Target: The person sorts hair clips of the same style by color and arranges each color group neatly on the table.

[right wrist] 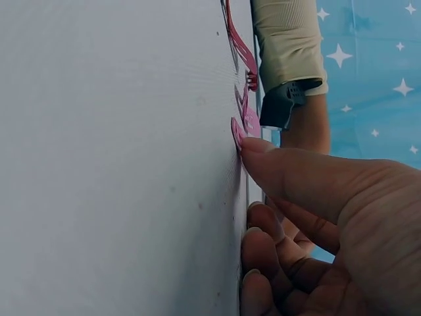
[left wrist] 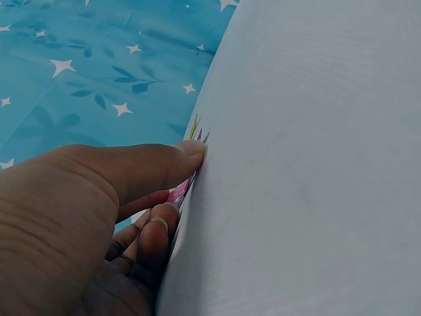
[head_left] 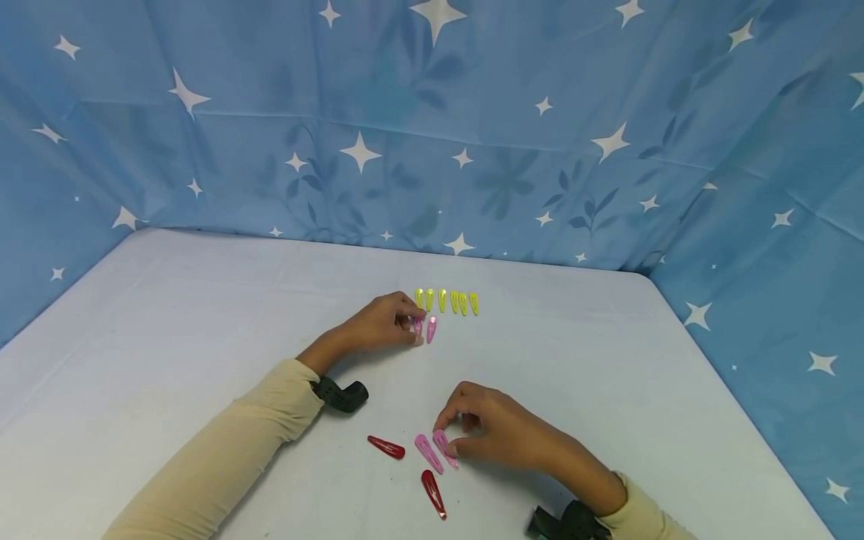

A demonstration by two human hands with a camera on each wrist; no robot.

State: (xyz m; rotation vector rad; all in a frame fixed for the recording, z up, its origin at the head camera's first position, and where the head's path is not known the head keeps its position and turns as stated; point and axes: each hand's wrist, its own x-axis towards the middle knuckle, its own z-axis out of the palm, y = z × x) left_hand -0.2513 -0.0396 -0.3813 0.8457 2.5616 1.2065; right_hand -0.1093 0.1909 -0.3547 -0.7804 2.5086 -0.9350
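My left hand (head_left: 378, 324) pinches a pink hair clip (head_left: 418, 327) between thumb and fingers, flat near the table surface. Just to its right lies another pink hair clip (head_left: 431, 330). Closer to me, my right hand (head_left: 506, 429) has thumb and forefinger at the two ends of a pink snap clip (head_left: 442, 444), pinching it low over the cloth. A second pink clip (head_left: 428, 454) lies beside that one, on its left. In the right wrist view, the thumb (right wrist: 263, 155) meets the pinched clip (right wrist: 237, 133).
A row of several yellow hair clips (head_left: 442, 300) lies behind the left hand. Two red clips, one on the left (head_left: 386, 448) and one nearer me (head_left: 433, 494), lie near the right hand. The white table (head_left: 202, 322) ends at a blue star-patterned curtain (head_left: 405, 187).
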